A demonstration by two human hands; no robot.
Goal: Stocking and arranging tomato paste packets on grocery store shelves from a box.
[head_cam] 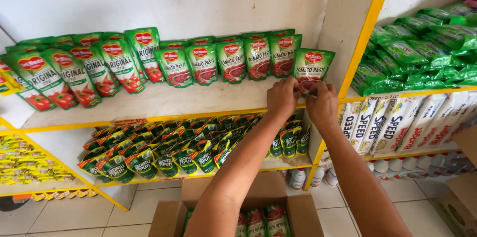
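Observation:
Both my hands reach up to a white shelf [164, 103] edged in yellow. My left hand [281, 99] and my right hand [322, 104] pinch the bottom of one green and red sauce pouch [313, 67], which stands upright at the right end of a row of like pouches [228, 60]. Further left on the same shelf stand taller green pouches [79, 75], leaning against each other. Below my arms sits an open cardboard box [303, 212] with more green and red pouches [261, 222] inside.
The lower shelf holds many dark green pouches [164, 155]. Yellow packets [25, 165] fill a shelf at the left. Right of the white upright [348, 28] lie green sachets [422, 53], white packs [397, 125] and white bottles [298, 178]. Another box [459, 207] sits on the tiled floor.

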